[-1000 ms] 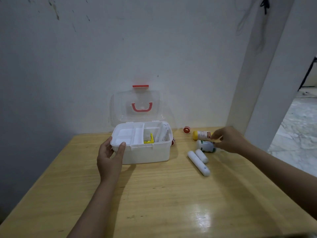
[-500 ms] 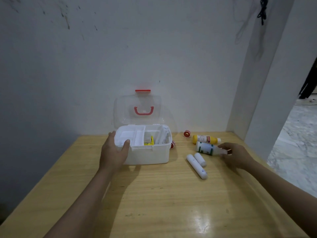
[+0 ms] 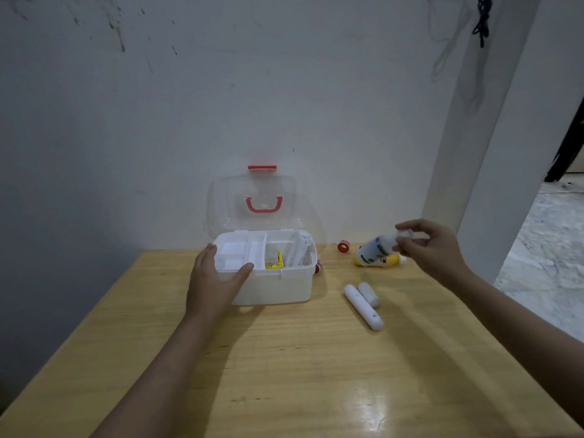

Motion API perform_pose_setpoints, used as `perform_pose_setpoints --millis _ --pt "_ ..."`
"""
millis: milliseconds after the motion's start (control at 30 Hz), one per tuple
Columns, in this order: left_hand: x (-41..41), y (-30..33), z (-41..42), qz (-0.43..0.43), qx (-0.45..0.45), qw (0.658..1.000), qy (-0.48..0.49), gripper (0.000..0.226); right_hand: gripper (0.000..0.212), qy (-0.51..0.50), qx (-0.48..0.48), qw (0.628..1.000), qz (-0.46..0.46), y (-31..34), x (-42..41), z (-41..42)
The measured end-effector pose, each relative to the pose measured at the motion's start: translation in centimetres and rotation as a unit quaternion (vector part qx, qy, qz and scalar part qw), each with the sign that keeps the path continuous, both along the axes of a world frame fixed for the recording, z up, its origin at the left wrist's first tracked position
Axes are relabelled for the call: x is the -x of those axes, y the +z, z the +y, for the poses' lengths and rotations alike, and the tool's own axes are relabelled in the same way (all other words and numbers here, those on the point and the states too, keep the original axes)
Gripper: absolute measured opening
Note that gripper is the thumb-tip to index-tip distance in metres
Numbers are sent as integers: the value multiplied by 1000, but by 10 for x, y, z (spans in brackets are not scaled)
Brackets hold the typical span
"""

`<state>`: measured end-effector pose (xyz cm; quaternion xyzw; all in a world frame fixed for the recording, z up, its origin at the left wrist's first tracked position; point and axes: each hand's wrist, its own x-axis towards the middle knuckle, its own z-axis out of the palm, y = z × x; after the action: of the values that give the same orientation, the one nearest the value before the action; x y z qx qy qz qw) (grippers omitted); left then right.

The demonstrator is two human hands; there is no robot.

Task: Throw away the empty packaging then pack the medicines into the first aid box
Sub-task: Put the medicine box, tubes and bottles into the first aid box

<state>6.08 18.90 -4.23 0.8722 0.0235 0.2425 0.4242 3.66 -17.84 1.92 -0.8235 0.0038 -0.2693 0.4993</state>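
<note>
Right hand (image 3: 433,248) lifted white bottle (image 3: 376,249) off table — left hand (image 3: 215,279) steadying box (image 3: 278,286).

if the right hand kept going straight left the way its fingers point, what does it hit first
Probably the open box: the right hand, holding the white bottle, points left toward its right wall. The red roll lies near that line; depth is unclear.
</note>
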Motion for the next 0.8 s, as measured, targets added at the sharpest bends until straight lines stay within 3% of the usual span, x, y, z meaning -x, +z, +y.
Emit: perform_pose_setpoints --millis 100,233,367,667,800 --pt "-2 4 3 3 -10 1000 5 88 20 67 -62 996 -21 24 2 32" --pt "-6 5 6 33 -17 999 -18 94 20 132 -72 989 -18 40 -6 79" --pt "-8 3 7 64 -6 997 -34 101 18 159 -53 986 -3 36 -22 117" --pt "-9 1 6 69 -3 997 -37 100 26 191 24 970 148 14 -51 162" --pt "-9 0 5 68 -4 997 -31 100 28 213 85 963 142 12 -56 174"
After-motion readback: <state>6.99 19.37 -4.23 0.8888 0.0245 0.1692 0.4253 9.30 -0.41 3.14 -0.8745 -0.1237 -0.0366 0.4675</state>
